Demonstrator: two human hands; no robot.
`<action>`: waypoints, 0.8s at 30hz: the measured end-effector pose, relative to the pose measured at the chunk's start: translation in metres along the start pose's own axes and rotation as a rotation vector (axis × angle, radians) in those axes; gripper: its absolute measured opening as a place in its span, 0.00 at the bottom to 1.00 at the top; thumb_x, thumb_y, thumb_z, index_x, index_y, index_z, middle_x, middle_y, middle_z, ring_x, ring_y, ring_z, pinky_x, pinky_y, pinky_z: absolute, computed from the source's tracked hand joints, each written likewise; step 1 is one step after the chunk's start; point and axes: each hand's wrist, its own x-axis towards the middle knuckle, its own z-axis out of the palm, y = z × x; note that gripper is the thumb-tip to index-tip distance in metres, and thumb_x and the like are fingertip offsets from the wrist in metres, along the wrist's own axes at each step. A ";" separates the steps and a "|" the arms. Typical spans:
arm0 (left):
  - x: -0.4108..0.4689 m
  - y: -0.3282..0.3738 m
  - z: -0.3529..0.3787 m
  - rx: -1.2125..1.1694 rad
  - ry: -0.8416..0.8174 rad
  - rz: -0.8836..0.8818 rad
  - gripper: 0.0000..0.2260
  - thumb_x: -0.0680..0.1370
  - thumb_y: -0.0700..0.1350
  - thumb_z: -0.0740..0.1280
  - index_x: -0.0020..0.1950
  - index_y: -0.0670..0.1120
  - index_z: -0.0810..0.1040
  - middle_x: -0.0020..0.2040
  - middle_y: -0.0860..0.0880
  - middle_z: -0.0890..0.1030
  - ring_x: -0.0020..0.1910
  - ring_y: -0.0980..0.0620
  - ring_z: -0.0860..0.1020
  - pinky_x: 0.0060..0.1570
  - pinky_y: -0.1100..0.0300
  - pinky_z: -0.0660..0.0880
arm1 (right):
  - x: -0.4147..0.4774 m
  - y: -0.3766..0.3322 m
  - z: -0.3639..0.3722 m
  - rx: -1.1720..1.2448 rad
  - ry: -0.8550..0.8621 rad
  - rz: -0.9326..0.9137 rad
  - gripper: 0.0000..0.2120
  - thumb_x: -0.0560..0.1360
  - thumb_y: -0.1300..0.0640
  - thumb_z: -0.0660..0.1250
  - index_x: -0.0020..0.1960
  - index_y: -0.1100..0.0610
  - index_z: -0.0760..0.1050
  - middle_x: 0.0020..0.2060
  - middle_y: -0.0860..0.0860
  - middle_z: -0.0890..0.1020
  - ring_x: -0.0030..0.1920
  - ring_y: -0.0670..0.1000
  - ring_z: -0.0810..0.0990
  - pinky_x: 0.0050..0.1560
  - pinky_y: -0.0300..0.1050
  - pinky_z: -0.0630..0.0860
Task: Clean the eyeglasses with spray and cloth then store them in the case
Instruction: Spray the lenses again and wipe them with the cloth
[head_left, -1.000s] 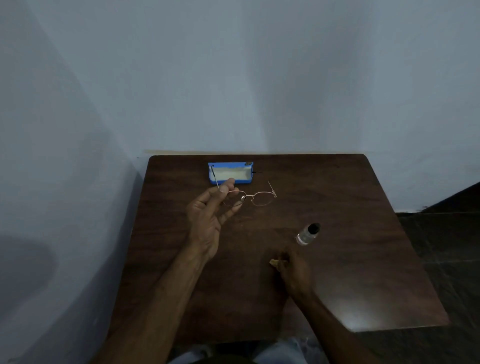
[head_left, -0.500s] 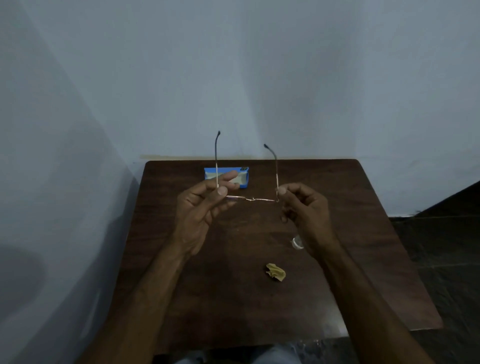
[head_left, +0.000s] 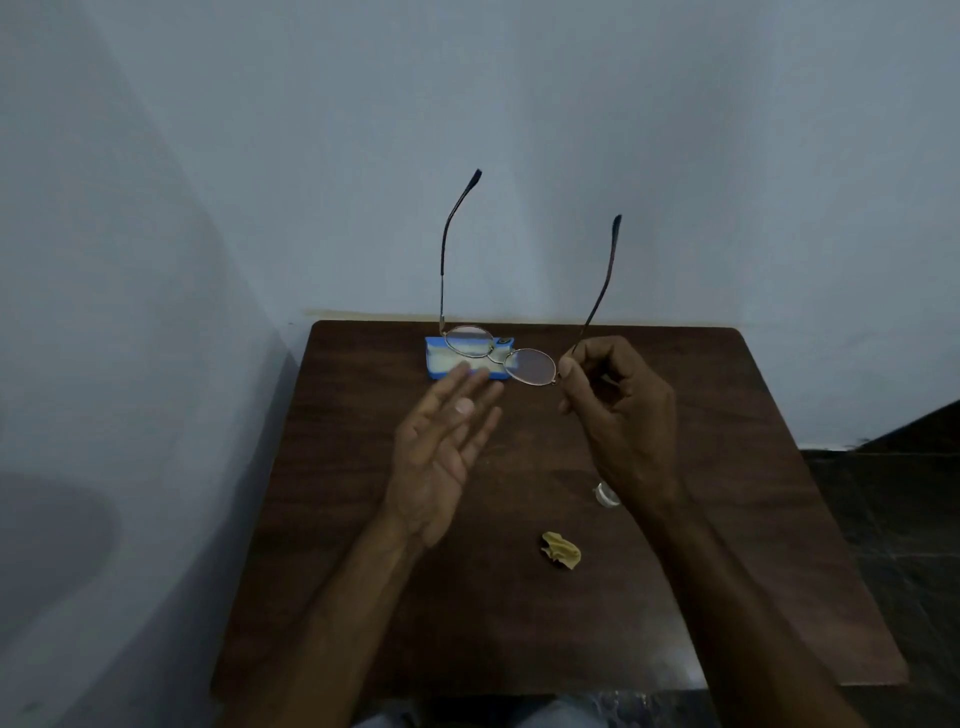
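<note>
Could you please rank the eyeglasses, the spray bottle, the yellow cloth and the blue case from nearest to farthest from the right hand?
From the right hand:
1. Eyeglasses, pinched at their right hinge.
2. Spray bottle, by the wrist, partly hidden.
3. Yellow cloth and blue case: too close to call; cloth toward the person, case at the far edge.

One eyeglasses (head_left: 519, 361), one case (head_left: 441, 364), one cloth (head_left: 561, 551), one bottle (head_left: 607, 493), two hands
</note>
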 end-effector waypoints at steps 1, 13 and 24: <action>-0.001 -0.007 0.005 -0.001 0.034 -0.016 0.34 0.72 0.45 0.80 0.76 0.41 0.74 0.72 0.41 0.80 0.72 0.43 0.79 0.69 0.52 0.78 | -0.001 0.002 0.000 -0.007 0.004 -0.006 0.03 0.80 0.59 0.72 0.49 0.56 0.78 0.40 0.46 0.81 0.36 0.53 0.81 0.37 0.44 0.78; 0.012 -0.033 0.043 0.056 0.327 0.028 0.06 0.80 0.38 0.71 0.55 0.42 0.86 0.50 0.46 0.89 0.46 0.54 0.87 0.45 0.61 0.85 | -0.011 0.020 -0.017 -0.152 -0.014 -0.071 0.02 0.79 0.62 0.73 0.51 0.59 0.80 0.43 0.48 0.82 0.41 0.46 0.81 0.41 0.37 0.78; 0.017 -0.049 0.029 0.115 0.421 0.044 0.04 0.80 0.37 0.72 0.53 0.41 0.86 0.43 0.47 0.89 0.40 0.56 0.87 0.42 0.64 0.84 | -0.069 0.120 -0.071 -0.332 -0.005 0.304 0.30 0.72 0.66 0.73 0.72 0.52 0.73 0.65 0.45 0.76 0.66 0.50 0.77 0.62 0.57 0.80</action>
